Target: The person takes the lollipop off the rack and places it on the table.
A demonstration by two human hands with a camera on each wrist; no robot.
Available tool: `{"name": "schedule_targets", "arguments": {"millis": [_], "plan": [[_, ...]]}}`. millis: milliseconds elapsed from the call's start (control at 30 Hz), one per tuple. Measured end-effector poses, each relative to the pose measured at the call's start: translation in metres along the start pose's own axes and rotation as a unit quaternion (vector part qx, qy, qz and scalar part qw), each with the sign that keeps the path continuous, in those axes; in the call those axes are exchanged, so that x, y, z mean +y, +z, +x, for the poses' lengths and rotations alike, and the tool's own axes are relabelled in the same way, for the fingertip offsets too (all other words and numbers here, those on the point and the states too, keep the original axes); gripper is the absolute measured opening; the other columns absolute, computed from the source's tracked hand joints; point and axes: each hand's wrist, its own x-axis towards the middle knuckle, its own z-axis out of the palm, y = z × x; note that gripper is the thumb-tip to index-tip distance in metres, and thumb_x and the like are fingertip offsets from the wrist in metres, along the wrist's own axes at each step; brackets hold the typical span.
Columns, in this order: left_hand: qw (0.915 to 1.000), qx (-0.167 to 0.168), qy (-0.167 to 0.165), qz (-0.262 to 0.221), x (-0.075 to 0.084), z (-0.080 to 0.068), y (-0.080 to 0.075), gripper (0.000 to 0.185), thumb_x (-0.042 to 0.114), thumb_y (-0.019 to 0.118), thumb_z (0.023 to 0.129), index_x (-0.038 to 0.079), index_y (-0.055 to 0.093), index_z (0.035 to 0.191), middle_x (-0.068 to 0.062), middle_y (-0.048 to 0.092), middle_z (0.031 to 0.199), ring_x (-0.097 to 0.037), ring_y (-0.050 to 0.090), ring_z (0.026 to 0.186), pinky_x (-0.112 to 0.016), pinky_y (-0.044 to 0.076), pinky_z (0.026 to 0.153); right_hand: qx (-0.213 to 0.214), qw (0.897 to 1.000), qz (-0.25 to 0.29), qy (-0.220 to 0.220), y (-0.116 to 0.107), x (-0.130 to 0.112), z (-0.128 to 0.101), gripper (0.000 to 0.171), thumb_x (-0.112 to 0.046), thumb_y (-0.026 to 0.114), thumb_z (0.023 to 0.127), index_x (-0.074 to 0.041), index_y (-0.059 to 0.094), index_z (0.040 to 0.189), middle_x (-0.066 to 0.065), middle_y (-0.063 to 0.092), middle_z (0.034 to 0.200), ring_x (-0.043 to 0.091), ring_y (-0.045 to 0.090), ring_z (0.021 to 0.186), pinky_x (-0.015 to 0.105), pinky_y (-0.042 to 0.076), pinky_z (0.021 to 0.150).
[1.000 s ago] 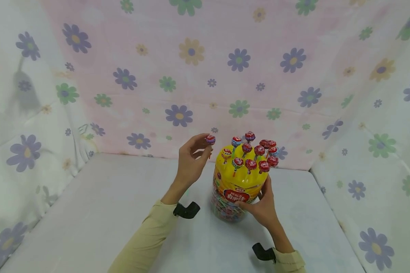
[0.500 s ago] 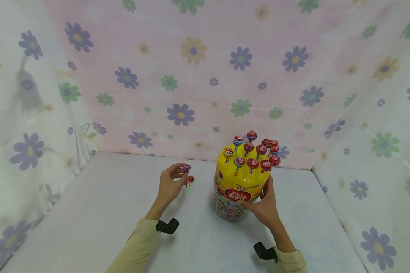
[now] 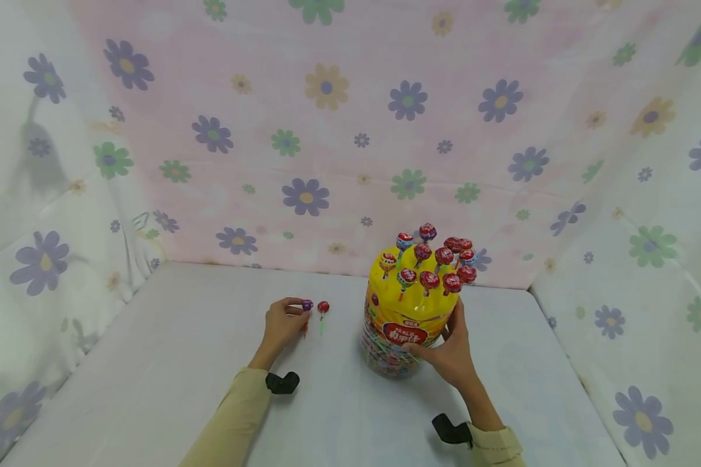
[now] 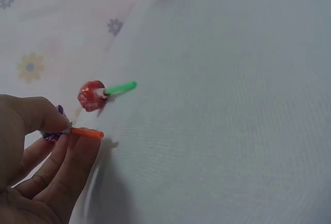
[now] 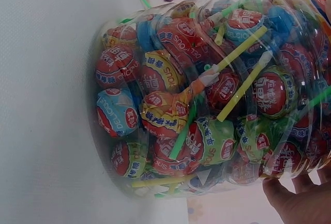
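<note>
Between thumb and fingers my left hand (image 3: 280, 325) pinches a purple-wrapped lollipop (image 3: 307, 305) low over the tabletop. Its orange stick (image 4: 88, 132) points away from the fingers in the left wrist view; whether it touches the cloth I cannot tell. Just right of it lies a red lollipop (image 3: 323, 307) with a green stick. My right hand (image 3: 454, 355) grips the side of a large candy jar (image 3: 415, 310), thumb in front. Several lollipops (image 3: 429, 280) stick up from the jar's yellow top. Through its clear wall (image 5: 207, 97) many wrapped lollipops show in the right wrist view.
The jar stands upright on a white-covered table (image 3: 152, 376). Flower-printed cloth (image 3: 362, 117) hangs behind the table and on both sides. A dark wrist-worn device (image 3: 283, 383) sits at the left sleeve, another dark device (image 3: 451, 431) at the right.
My left hand has moved left and down from beside the jar to the tabletop, carrying the purple lollipop. The red lollipop has come into sight. My right hand and the jar stay put.
</note>
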Motion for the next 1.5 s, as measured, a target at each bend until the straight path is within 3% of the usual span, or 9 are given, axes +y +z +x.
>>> {"name": "schedule_targets", "arguments": {"millis": [167,400,600,800,967,1133,1267,1500], "plan": [[0.9998,0.0,0.014,0.017,-0.003,0.006,0.002,0.026,0.005,0.073,0.086,-0.004,0.071,0.11,-0.018,0.075,0.089,-0.018,0.071,0.072,-0.02,0.052,0.061,0.004,1.0,-0.001,0.0,-0.001,0.001,0.0,0.107,-0.002,0.09,0.074,-0.021,0.024,0.156,-0.005,0.048,0.146,0.01,0.047,0.134,0.053,0.042,0.113],[0.9971,-0.007,0.039,0.066,-0.006,0.016,0.005,0.025,0.002,0.073,0.084,-0.006,0.07,0.108,-0.017,0.075,0.085,-0.022,0.07,0.074,-0.03,0.057,0.066,0.003,1.0,-0.001,0.003,0.0,0.0,0.0,0.108,-0.003,0.09,0.074,-0.021,0.023,0.157,-0.002,0.047,0.147,0.011,0.046,0.135,0.053,0.042,0.113],[0.9901,-0.014,0.055,0.129,-0.003,0.015,0.005,0.028,0.004,0.075,0.086,-0.007,0.069,0.11,-0.014,0.073,0.078,-0.023,0.067,0.071,-0.039,0.057,0.069,0.0,1.0,0.004,-0.003,0.0,0.0,0.001,0.107,-0.002,0.09,0.074,-0.021,0.024,0.156,0.001,0.047,0.147,0.012,0.046,0.135,0.06,0.04,0.113],[0.9904,-0.008,0.048,0.13,-0.001,0.01,0.003,0.034,0.009,0.077,0.087,-0.007,0.068,0.115,-0.014,0.074,0.081,-0.025,0.067,0.076,-0.04,0.056,0.072,0.001,1.0,0.005,0.004,0.0,0.0,0.0,0.107,-0.003,0.09,0.074,-0.021,0.023,0.157,0.004,0.046,0.149,0.022,0.044,0.139,0.062,0.038,0.113],[0.9927,0.011,0.09,0.08,0.006,0.006,0.0,0.033,0.006,0.078,0.087,-0.006,0.069,0.116,-0.015,0.074,0.084,-0.027,0.072,0.075,-0.035,0.06,0.066,-0.001,1.0,0.005,0.005,-0.001,0.0,0.001,0.108,-0.003,0.089,0.075,-0.022,0.022,0.157,0.005,0.046,0.15,0.025,0.043,0.14,0.062,0.038,0.114],[0.9876,-0.027,0.153,-0.025,0.037,-0.005,-0.006,0.033,0.004,0.074,0.091,-0.002,0.068,0.122,-0.018,0.073,0.094,-0.034,0.074,0.082,-0.026,0.061,0.066,-0.003,1.0,0.002,0.0,-0.001,0.0,0.001,0.106,-0.003,0.088,0.076,-0.02,0.022,0.157,0.006,0.046,0.15,0.027,0.043,0.14,0.064,0.037,0.113],[0.9728,-0.06,0.198,-0.103,0.071,-0.017,-0.007,0.034,0.003,0.073,0.093,0.002,0.067,0.126,-0.019,0.071,0.1,-0.036,0.073,0.088,-0.022,0.06,0.07,-0.001,1.0,0.001,-0.002,-0.002,0.0,0.001,0.107,-0.003,0.088,0.076,-0.02,0.022,0.158,0.006,0.046,0.149,0.025,0.043,0.139,0.063,0.038,0.113],[0.9365,-0.068,0.284,-0.194,0.128,-0.046,-0.006,0.04,-0.005,0.07,0.092,0.001,0.062,0.131,-0.025,0.068,0.105,-0.028,0.073,0.089,-0.029,0.063,0.074,-0.003,1.0,0.001,-0.007,-0.001,0.002,0.001,0.109,-0.003,0.09,0.075,-0.021,0.022,0.158,0.003,0.047,0.148,0.016,0.045,0.136,0.061,0.041,0.112]]}}
